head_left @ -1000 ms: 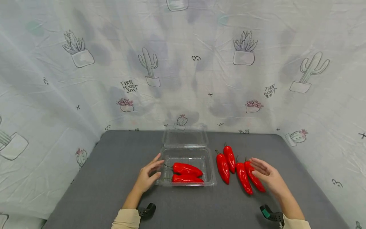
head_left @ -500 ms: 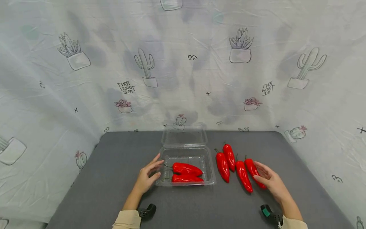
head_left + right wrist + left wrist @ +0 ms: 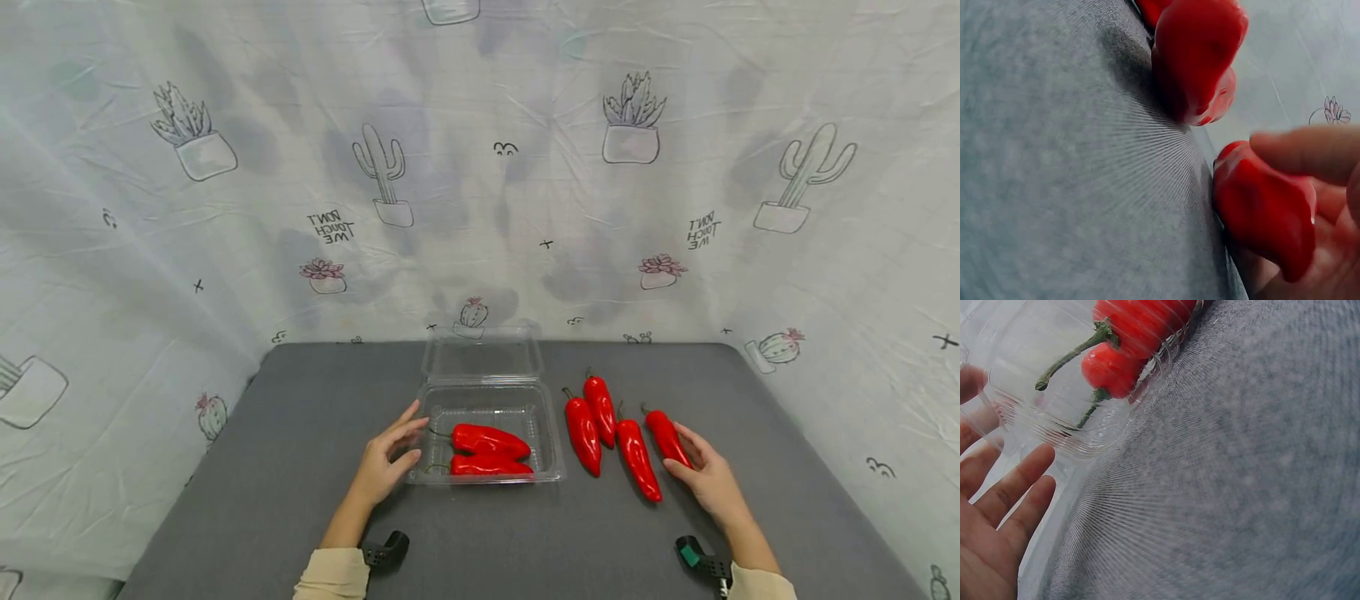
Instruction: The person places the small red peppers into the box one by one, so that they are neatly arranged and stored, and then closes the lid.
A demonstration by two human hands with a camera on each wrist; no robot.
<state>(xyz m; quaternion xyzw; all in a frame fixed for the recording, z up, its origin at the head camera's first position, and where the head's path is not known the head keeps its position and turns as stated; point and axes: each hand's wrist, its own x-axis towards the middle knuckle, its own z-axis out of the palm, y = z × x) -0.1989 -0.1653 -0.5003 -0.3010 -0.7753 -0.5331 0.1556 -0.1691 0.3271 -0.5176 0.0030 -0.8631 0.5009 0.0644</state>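
Observation:
My right hand (image 3: 711, 482) holds the lower part of the rightmost red pepper (image 3: 666, 435) between thumb and fingers. In the right wrist view the thumb (image 3: 1310, 150) lies on one side of this pepper (image 3: 1263, 203), fingers on the other. My left hand (image 3: 382, 467) is at the left side of a clear plastic clamshell box (image 3: 553, 437), thumb and fingers spread. In the left wrist view its fingertips lie close against the clear wall (image 3: 1054, 434); firm contact is hard to tell. Inside the box, two red peppers (image 3: 491, 442) lie side by side, stems leftward.
Three more red peppers (image 3: 583, 435) lie on the grey table (image 3: 337, 383) between the box and my right hand. The box's transparent lid (image 3: 483, 354) stands raised at the back. A patterned white curtain (image 3: 480, 183) hangs behind the table.
My right hand has moved in from the right, and its thumb and fingers have closed on the rightmost pepper, which has shifted slightly. The left hand keeps its place by the box.

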